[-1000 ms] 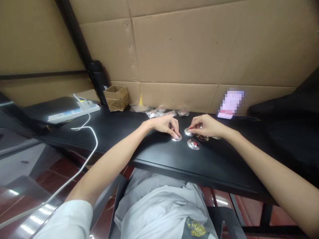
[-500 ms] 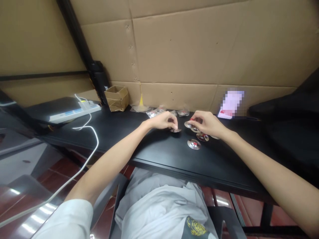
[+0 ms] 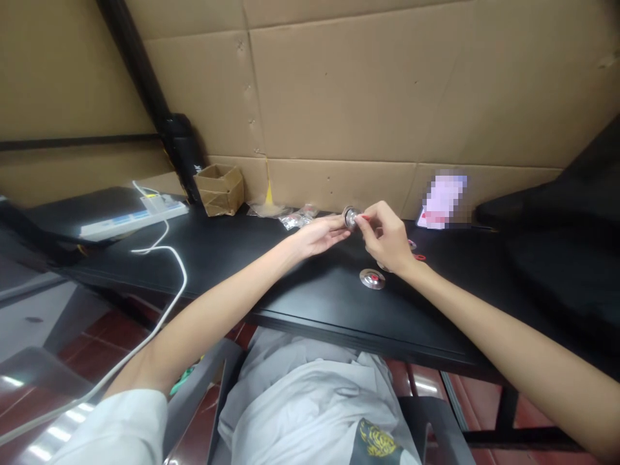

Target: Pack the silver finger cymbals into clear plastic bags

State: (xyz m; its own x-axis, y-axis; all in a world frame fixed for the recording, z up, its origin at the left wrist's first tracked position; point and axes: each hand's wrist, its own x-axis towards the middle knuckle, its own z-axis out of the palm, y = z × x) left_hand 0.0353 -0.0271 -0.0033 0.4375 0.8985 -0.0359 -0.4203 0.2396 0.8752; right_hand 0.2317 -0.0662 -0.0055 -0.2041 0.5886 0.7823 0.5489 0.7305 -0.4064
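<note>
At the far left, a white plastic power strip [image 3: 133, 219] rests on a dark surface beyond the black worktop [image 3: 314, 287], and its white cable [image 3: 183, 271] loops down over the worktop's edge. Farther along, a small open cardboard box [image 3: 220, 190] sits against the corrugated cardboard wall [image 3: 339, 97], with clear plastic bags [image 3: 295, 221] of small shiny parts lying to its right.

The main change is at the middle of the view. A round polished metal disc [image 3: 351, 217] that lay flat on the worktop a moment ago is now up in the air, turned on edge, above the far part of the worktop. The left hand [image 3: 322, 236] reaches in from the left, open with its fingers stretched out, their tips just under the disc; whether they touch it cannot be told. The right hand [image 3: 385, 236] is closed on the disc from the right, pinching it between thumb and fingers, with a bit of red showing at the pinch. The hands are close together around it.

Just below the right hand, a second metal disc with a red centre [image 3: 372, 278] lies flat on the worktop. To its right, small red-marked pieces [image 3: 420, 257] show past the wrist. At the far right, a pink object [image 3: 443, 200] is pixelated and cannot be made out.
</note>
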